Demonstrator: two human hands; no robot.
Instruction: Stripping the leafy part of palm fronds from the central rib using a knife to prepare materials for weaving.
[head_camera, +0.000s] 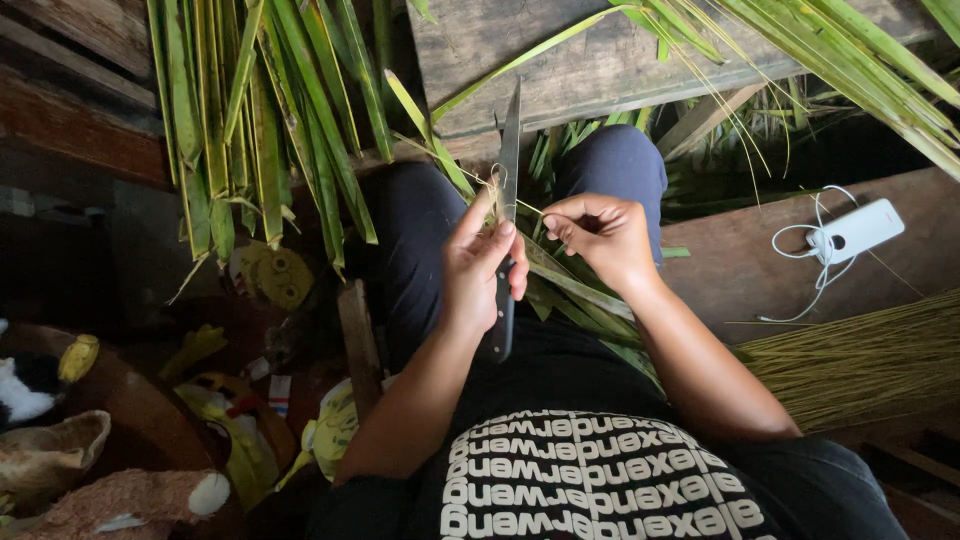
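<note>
My left hand (483, 268) grips a long knife (509, 150) with a dark handle, blade pointing away from me over my lap. My right hand (598, 237) pinches a thin pale leaf midrib (527, 208) that runs across to the blade. Long green palm leaf strips (570, 290) lie across my lap under both hands. I sit in dark trousers and a black shirt with white print.
A bunch of green palm leaves (262, 120) hangs at upper left, more (860, 70) at upper right. A bundle of stripped midribs (860, 355) lies at right. A white power bank with cable (855, 232) rests on a wooden board. Yellow toys and clutter (240, 400) sit at lower left.
</note>
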